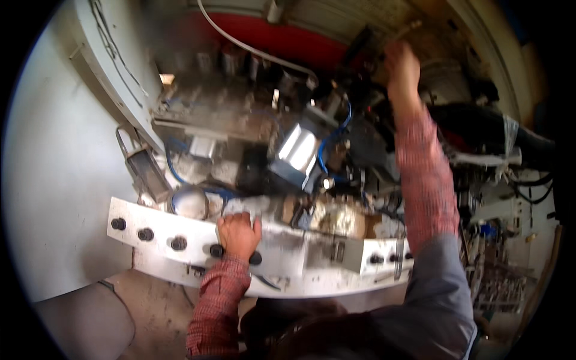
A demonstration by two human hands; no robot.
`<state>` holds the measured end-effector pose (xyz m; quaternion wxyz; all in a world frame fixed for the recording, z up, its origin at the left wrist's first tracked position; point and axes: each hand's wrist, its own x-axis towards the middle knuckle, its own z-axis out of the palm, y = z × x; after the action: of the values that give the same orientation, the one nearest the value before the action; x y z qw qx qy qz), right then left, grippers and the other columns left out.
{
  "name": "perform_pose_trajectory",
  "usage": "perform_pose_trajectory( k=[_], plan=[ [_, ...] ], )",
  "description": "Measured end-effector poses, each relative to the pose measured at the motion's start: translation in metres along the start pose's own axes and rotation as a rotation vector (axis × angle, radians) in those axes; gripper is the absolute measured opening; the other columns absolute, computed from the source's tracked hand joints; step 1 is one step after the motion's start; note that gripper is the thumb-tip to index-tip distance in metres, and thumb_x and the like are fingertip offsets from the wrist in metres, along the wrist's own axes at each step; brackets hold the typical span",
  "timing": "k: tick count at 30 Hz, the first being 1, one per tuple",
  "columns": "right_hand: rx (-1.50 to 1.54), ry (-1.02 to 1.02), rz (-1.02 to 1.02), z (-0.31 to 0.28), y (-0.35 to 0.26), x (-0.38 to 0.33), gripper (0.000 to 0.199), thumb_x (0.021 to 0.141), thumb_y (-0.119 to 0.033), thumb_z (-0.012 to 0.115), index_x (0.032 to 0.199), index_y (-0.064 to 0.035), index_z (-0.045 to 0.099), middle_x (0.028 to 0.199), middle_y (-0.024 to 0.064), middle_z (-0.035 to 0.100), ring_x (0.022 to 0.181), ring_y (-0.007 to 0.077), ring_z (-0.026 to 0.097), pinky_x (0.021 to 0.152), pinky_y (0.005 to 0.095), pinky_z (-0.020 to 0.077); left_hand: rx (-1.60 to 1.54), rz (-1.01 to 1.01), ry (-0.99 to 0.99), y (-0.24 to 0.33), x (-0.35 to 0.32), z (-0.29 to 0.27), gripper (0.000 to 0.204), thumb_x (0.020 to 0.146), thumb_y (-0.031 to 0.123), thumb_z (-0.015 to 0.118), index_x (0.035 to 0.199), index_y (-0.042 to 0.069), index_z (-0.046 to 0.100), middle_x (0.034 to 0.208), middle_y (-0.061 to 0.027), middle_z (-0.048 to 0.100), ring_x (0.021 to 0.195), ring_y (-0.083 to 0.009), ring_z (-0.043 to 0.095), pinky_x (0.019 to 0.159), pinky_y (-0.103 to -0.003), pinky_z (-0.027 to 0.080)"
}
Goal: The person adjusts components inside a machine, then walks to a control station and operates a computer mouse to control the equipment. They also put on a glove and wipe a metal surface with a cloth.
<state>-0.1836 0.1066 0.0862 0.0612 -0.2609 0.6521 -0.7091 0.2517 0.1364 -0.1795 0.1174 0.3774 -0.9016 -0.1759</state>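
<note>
White door (54, 150), left of the knob panel and taller than it. White knob panel (198, 231), the landmark, runs across in front of the person. Red sheet (270, 36) far beyond the panel, at the back of the dark machinery. Silver cylinder body (297, 149), tilted, beyond the panel's right part. Crinkled clear-plastic bundle (333, 219) just behind the panel, nearer than the cylinder. Left hand (239, 234) on the panel's upper edge, fingers bent, thumb held apart; can't tell if it actually grips. Right hand (403, 69) well beyond the panel to the right, arm stretched out, blurred; can't tell how far its fingers are open or what they hold. Round pale dome (189, 203) just behind the panel's left half. Blue hose (322, 153) curves beyond the panel, beside the cylinder. Black knobs (118, 224) line the panel's face.
</note>
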Motion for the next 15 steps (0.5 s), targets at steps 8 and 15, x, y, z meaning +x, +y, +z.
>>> perform_pose_trajectory(
  k=[8,15],
  plan=[
    [0.075,-0.238,0.121,0.033,-0.015,-0.064,0.045,0.105,-0.035,0.051,0.132,0.0015,0.057,0.127,0.0166,0.064,0.116,0.0271,0.063,0.099,0.0388,0.0468,0.004,-0.034,0.035,-0.005,0.0,0.003,0.031,0.088,0.036,0.064,0.082,0.006,0.071,0.081,-0.0111,0.07,0.084,-0.0289,0.064,0.084,-0.043,0.041],
    [-0.062,-0.114,0.013,0.034,0.006,0.021,0.043,0.102,-0.03,0.057,0.134,-0.001,0.054,0.119,0.0094,0.066,0.108,0.0254,0.063,0.095,0.0351,0.0495,-0.032,-0.003,-0.016,0.004,0.007,0.001,0.03,0.088,0.034,0.065,0.082,0.006,0.07,0.083,-0.0128,0.071,0.084,-0.0298,0.064,0.085,-0.043,0.041]
  ],
)
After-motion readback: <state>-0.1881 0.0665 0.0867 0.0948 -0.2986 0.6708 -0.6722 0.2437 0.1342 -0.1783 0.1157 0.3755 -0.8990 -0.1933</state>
